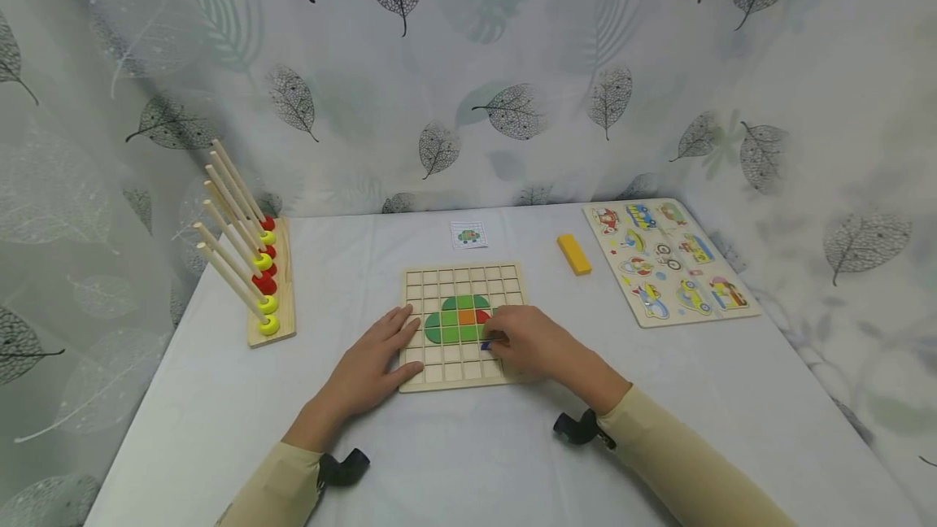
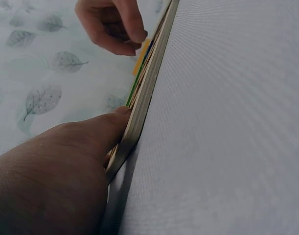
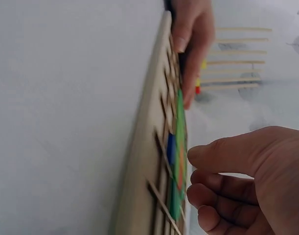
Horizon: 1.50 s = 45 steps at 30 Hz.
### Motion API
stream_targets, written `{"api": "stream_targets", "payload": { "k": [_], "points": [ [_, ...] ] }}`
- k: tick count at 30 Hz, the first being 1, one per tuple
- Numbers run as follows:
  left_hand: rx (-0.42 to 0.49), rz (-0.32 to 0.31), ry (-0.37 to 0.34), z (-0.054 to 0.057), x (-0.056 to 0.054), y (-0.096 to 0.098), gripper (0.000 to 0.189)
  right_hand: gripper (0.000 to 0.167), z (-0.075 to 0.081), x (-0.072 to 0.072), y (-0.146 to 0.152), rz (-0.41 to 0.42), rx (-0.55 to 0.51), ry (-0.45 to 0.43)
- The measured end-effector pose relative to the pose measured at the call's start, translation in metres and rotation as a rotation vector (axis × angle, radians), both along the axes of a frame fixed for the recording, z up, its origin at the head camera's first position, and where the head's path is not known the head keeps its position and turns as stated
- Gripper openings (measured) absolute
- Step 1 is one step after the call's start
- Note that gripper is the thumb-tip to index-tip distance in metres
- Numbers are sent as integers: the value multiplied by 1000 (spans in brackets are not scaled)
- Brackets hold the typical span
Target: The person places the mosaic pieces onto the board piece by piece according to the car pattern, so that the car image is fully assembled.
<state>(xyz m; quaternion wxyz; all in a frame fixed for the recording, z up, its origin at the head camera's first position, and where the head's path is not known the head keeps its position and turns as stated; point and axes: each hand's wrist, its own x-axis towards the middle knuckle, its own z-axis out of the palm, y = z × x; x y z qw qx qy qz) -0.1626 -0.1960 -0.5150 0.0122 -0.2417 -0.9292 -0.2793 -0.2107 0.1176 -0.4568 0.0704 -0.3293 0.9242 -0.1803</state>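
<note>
A wooden grid board (image 1: 437, 374) lies mid-table, bearing green tiles (image 1: 450, 333), an orange tile (image 1: 466, 316) and a red tile (image 1: 481, 315). Just below the green ones sits a blue tile (image 1: 485, 346); the right wrist view shows this blue tile (image 3: 171, 148) low in the grid. My left hand (image 1: 371, 360) rests on the board's left edge with fingers spread. Over the right part of the board is my right hand (image 1: 533, 340), its fingers loosely bent and its fingertips close beside the blue tile. In the right wrist view a gap shows between thumb and fingers.
Behind the board lies a small picture card (image 1: 468, 235), with a yellow block (image 1: 574, 254) to its right. A picture puzzle board (image 1: 662, 267) is at the right. A wooden stand with upright pegs and red and yellow beads (image 1: 281, 267) stands at the left.
</note>
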Motion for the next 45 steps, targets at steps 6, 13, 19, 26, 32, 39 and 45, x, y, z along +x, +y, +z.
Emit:
{"api": "stream_targets", "payload": {
  "k": [6, 13, 19, 26, 32, 39, 45],
  "points": [
    [-7, 3, 1, 1, 1, 1, 76, 15, 20, -8, 20, -49, -53, 22],
    [-16, 10, -24, 1, 0, 0, 76, 17, 34, -15, 45, -96, -76, 68],
    [-5, 4, -28, 0, 0, 0, 77, 20, 36, -14, 63, -142, -68, 61],
    [-7, 5, -36, 0, 0, -1, 77, 19, 35, -11, 81, -168, -62, 67],
    [-14, 5, -33, 0, 0, -1, 77, 19, 33, -7, 93, -185, -72, 52],
    [-16, 7, -36, 0, 0, -1, 77, 22, 31, 0, 103, -193, -71, 3],
    [-23, 11, -38, 0, 0, -1, 77, 24, 26, 3, 107, -156, -81, -17]
  ]
}}
